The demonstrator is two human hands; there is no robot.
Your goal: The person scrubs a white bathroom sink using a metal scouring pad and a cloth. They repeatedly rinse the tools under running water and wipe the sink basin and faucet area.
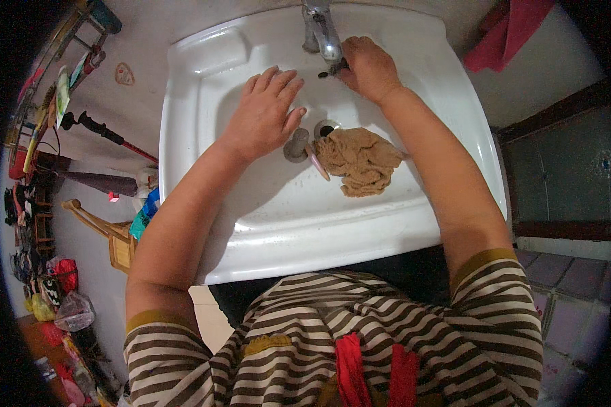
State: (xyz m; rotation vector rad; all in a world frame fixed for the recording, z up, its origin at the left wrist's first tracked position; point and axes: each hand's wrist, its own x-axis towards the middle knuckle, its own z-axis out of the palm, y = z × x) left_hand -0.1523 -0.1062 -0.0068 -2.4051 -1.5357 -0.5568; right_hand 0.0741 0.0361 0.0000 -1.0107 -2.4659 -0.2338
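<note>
A white ceramic washbasin (285, 219) lies before me, with a chrome faucet (327, 38) at its back. Beside the spout, my right hand (370, 66) reaches to the back wall of the bowl. Its fingertips are partly hidden near a small dark spot, and whether they grip anything cannot be made out. My left hand (267, 112) is palm down over the left of the bowl, fingers apart and holding nothing. Below it sits a round grey drain stopper (297, 146). A slim pinkish stick-like object (320, 167) leans by a crumpled brown cloth (361, 160), next to the drain hole (327, 130).
A pink-red cloth (509, 38) hangs at the upper right. On the left are a wooden stool (119, 249), a black-and-red pole (102, 127) and a wall rack (76, 46). Several bags and shoes line the far left. A dark-framed panel (565, 168) stands at right.
</note>
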